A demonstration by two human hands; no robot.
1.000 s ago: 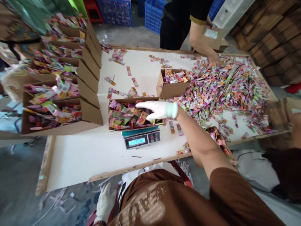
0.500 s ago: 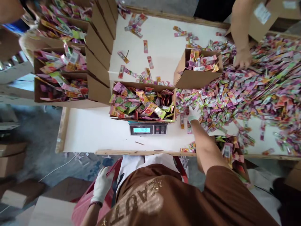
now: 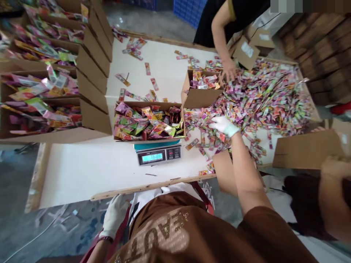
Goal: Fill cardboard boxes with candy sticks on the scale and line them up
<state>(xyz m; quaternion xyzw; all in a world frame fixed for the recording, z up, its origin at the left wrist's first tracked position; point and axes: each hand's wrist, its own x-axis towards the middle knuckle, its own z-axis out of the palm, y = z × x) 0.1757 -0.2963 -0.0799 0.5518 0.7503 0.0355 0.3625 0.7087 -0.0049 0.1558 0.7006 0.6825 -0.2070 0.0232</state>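
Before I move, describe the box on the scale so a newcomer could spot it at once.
On the white table, find the digital scale with the lit display. The open cardboard box of colourful packets sits on it, just behind that display. Unlike the row of boxes at left and the box beyond it at right, it alone rests on a scale.

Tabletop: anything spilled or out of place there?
Yes: a few loose packets lie scattered behind the box on the scale, apart from the big pile. A thin dark strip lies in front of the scale, looking like a stray scrap.
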